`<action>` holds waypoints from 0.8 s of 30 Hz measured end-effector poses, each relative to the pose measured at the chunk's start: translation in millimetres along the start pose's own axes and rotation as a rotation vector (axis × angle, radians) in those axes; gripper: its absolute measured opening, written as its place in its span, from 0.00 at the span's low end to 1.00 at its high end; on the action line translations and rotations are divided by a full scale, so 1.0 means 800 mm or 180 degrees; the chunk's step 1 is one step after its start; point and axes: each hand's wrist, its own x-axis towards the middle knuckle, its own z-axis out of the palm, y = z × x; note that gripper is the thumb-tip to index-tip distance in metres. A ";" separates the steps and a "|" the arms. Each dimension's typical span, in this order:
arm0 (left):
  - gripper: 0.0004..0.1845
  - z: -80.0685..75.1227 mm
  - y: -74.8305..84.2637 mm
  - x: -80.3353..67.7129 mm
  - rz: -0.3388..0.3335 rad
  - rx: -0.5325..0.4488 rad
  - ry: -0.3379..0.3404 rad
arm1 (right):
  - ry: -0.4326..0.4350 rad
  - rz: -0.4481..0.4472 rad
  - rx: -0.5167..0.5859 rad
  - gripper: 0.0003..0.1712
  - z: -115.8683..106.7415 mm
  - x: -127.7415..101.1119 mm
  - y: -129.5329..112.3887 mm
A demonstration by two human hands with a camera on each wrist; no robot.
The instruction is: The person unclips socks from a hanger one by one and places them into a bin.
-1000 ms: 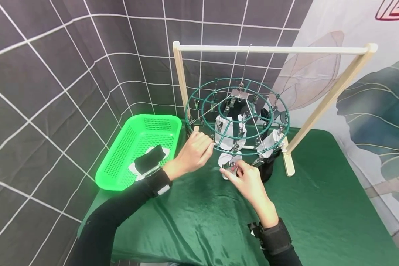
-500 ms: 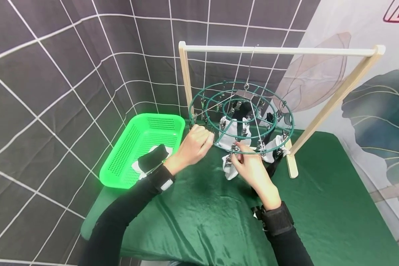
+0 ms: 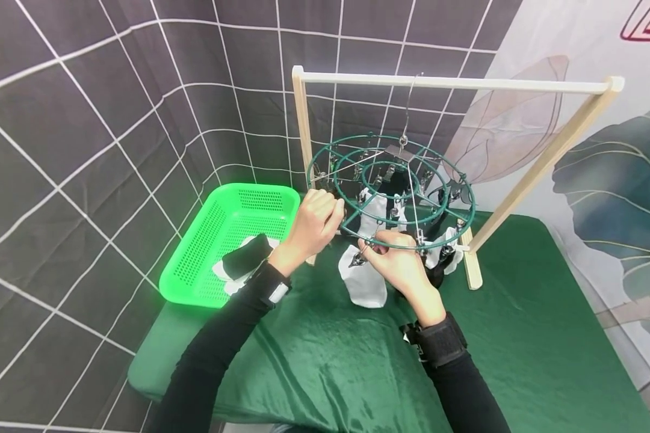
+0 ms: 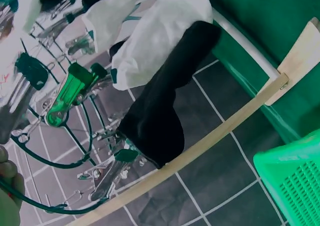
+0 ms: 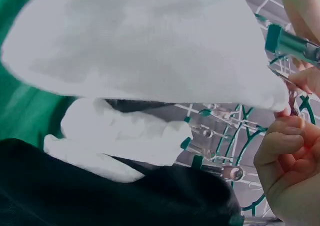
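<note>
We steady the round green clip hanger (image 3: pixel 392 198) with our left hand (image 3: pixel 315 224), its fingers curled round the outer ring on the side nearest the basket. Our right hand (image 3: pixel 398 261) works at the front of that ring, fingers pinching a metal clip (image 3: pixel 357 258) from which a white sock (image 3: pixel 364 282) hangs, its toe just reaching the green cloth (image 3: pixel 520 337). From the right wrist view the same white sock (image 5: pixel 140 40) fills the frame, with the pinching fingertips (image 5: pixel 287 136) at its upper corner; we cannot tell whether the clip's teeth bite the fabric or have let go.

The hanger's hook sits on the top bar of the wooden rack (image 3: pixel 455 83). Several socks are clipped to it: more white ones toward the middle and the right, and black ones among them, one black sock (image 4: pixel 160 110) showing plainly in the left wrist view beside a white one.

The bright green basket (image 3: pixel 230 240) stands to the left against the tiled wall, holding a black sock (image 3: pixel 244 257) lying on something white.

As we judge it, the work is partly through: a couple of socks lie in the basket, one is in hand at its clip, and a fair number hang on the rings.
</note>
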 end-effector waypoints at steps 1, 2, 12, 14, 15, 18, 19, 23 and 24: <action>0.19 0.000 0.000 -0.001 -0.0006 0.0037 0.0017 | 0.0008 0.0003 -0.0024 0.25 0.000 0.000 -0.001; 0.19 -0.001 0.000 -0.002 -0.0012 0.0081 0.0027 | 0.0004 0.0020 -0.0027 0.25 0.000 -0.001 -0.002; 0.18 -0.001 0.005 -0.015 -0.0328 0.0133 0.0161 | -0.0154 0.0457 0.0276 0.22 -0.001 -0.002 -0.009; 0.18 -0.001 0.009 -0.017 -0.0510 -0.0004 0.0212 | -0.0084 0.0420 0.0341 0.23 0.001 -0.002 -0.009; 0.17 -0.001 0.011 -0.018 -0.0610 -0.0070 0.0218 | -0.0053 0.0397 0.0351 0.23 0.002 -0.003 -0.008; 0.15 -0.002 0.020 -0.025 -0.0891 -0.0265 0.0122 | 0.0008 0.0366 0.0356 0.26 0.006 -0.005 -0.006; 0.15 -0.002 0.023 -0.028 -0.0987 -0.0329 0.0075 | 0.0009 0.0374 0.0360 0.27 0.006 -0.006 -0.005; 0.18 0.003 0.032 -0.044 -0.1374 -0.0497 0.0121 | 0.0010 0.0460 0.0411 0.28 0.006 -0.011 -0.004; 0.19 0.006 0.034 -0.049 -0.1504 -0.0495 0.0211 | 0.0017 0.0487 0.0416 0.28 0.005 -0.012 -0.004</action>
